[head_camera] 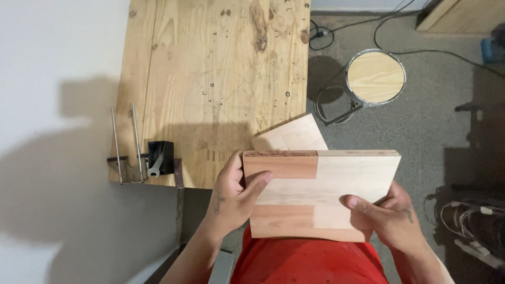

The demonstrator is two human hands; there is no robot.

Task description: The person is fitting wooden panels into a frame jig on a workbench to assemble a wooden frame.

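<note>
Both hands clamp a glued wooden board point(321, 194) flat at chest height: the left hand point(234, 197) grips its left edge, the right hand point(386, 213) its lower right corner, likely for inspecting its face. Beyond them lies the plywood table point(210, 79), with a second board point(289, 137) poking out behind.

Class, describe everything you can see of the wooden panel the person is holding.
The wooden panel is a flat rectangular board glued up from reddish-brown and pale blocks, smooth-faced, its top edge showing. Both hands hold it, face up towards the camera: the left hand grips its left edge, the right hand its lower right corner. A second pale board shows behind it.
</note>
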